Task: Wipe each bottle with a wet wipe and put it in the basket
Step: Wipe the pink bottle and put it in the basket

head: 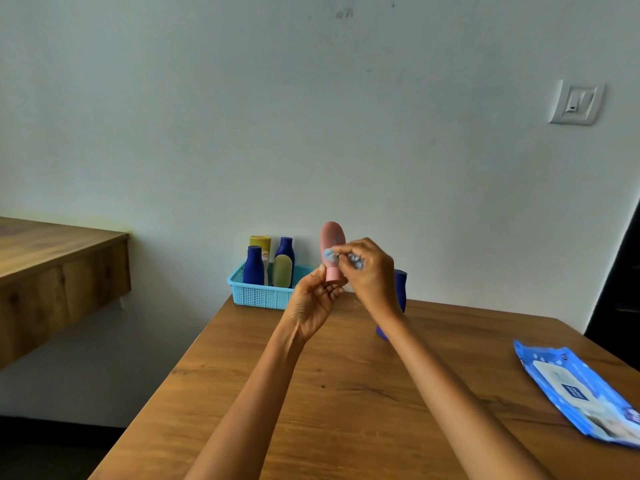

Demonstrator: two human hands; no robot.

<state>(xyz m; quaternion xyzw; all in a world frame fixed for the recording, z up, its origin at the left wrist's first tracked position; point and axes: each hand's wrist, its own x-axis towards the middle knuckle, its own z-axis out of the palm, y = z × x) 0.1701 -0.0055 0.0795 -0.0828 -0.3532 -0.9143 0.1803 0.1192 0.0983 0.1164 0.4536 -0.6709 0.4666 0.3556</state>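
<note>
left hand [313,299]: fingers curled round the cap end of the pink bottle [332,249], holding it cap down above the far end of the wooden table [311,393].
right hand [367,268]: fingers pinched on a bunched wet wipe [330,256], pressing it against the bottle's side.
basket [258,292]: light blue, at the table's far left corner against the wall, already holding two blue bottles [254,265], a pale yellow-green bottle [282,270] and a yellow-capped one [260,242].
doing it well: judging by the grip, turn the bottle in the left hand so the wipe reaches all round (the cap end under the fingers will need its own pass), then stand it in the free right part of the basket.
wipes pack [575,389]: blue, flat on the table at right, its near end cut off by the frame.
hard to make out: another blue bottle [401,289] stands behind the right wrist, mostly hidden; a blue shape below the forearm may be its base or a separate thing, i cannot tell.
</note>
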